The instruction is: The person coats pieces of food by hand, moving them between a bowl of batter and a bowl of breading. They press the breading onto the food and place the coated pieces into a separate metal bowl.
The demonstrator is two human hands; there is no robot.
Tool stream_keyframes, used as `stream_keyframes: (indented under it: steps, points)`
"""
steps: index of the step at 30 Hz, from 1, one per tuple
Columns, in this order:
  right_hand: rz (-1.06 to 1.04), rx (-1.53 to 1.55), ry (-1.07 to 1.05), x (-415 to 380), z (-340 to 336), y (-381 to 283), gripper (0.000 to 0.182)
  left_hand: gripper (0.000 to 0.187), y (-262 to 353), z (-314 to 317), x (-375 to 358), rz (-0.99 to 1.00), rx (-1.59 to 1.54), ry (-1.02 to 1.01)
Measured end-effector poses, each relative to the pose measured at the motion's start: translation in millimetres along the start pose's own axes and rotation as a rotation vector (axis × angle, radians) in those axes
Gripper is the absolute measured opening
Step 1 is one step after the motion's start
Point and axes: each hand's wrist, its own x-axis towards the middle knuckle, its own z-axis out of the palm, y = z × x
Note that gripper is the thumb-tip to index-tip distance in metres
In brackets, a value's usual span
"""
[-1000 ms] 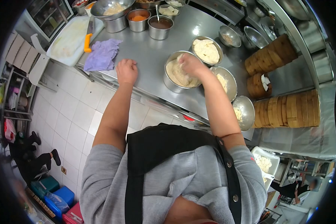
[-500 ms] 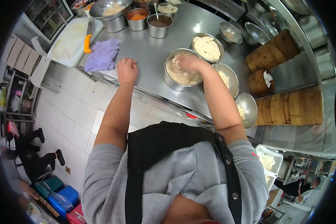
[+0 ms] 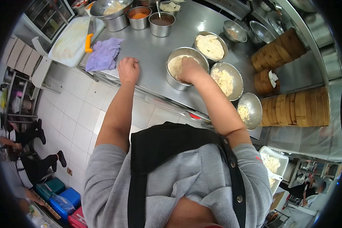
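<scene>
- A person in a black apron [image 3: 163,146] and a gray top works over a steel tabletop [image 3: 152,57], both hands set near its front edge.
- The right hand [image 3: 192,70] reaches down into a metal pot [image 3: 175,83], its fingers in a pale, crumbly mixture [image 3: 174,66]; they are hidden from above, so whether the grip is closed on anything cannot be told.
- The pot stands upright close to the tabletop's front edge, to the right of the left hand.
- The left hand [image 3: 128,70] rests on the tabletop at that same edge, its grip curled into a loose fist.
- Just beyond the pot, toward the back edge, sits a bowl of smooth, pale dough [image 3: 209,47].
- Two metal bowls with pale crumbs stand to the pot's right, one nearer the front edge.
- A crumpled purple cloth [image 3: 103,54] lies at the front edge, between the left hand and a white cutting board [image 3: 66,43] at the left end.
- An orange-handled knife [image 3: 89,43] lies along the board's right side.
- Bamboo steamers [image 3: 294,108] stand toward the right edge.
</scene>
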Motion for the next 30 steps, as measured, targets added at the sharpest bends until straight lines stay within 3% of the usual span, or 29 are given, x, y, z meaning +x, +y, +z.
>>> stream_keyframes:
  steps: [4, 10, 13, 16, 19, 20, 23, 24, 28, 30]
  points:
    - [0.084, -0.057, 0.068, 13, 10, 6, 0.046, 0.009, -1, -1, -2, 0.005, -0.019, 0.0]
    - [-0.095, 0.231, -0.106, 14, -12, 26, 0.051, 0.01, 0, 0, -2, -0.01, 0.007, -0.011]
    - [-0.039, 0.186, -0.108, 19, -9, 28, 0.048, 0.01, 0, -1, -1, -0.046, -0.004, -0.064]
    - [-0.026, 0.24, 0.081, 10, -21, 31, 0.044, 0.01, -1, -1, 0, -0.031, -0.014, -0.038]
    - [-0.053, 0.48, -0.048, 3, -44, 22, 0.041, 0.01, 0, -1, -2, -0.024, -0.017, -0.024]
    - [-0.045, 0.503, -0.217, 5, -44, 17, 0.044, 0.01, 1, -1, 0, -0.023, -0.018, -0.026]
    - [-0.232, 0.035, -0.173, 31, 6, 23, 0.045, 0.01, 2, -1, 0, -0.009, -0.007, -0.007]
    - [-0.357, 0.036, -0.188, 33, -1, 29, 0.046, 0.01, 3, 0, 3, -0.005, -0.016, 0.002]
    - [-0.156, 0.454, -0.311, 27, -31, 27, 0.041, 0.009, -1, 0, -2, 0.002, -0.01, -0.001]
    - [-0.235, 0.151, -0.329, 36, -8, 13, 0.041, 0.009, -2, 1, -1, 0.007, -0.008, -0.002]
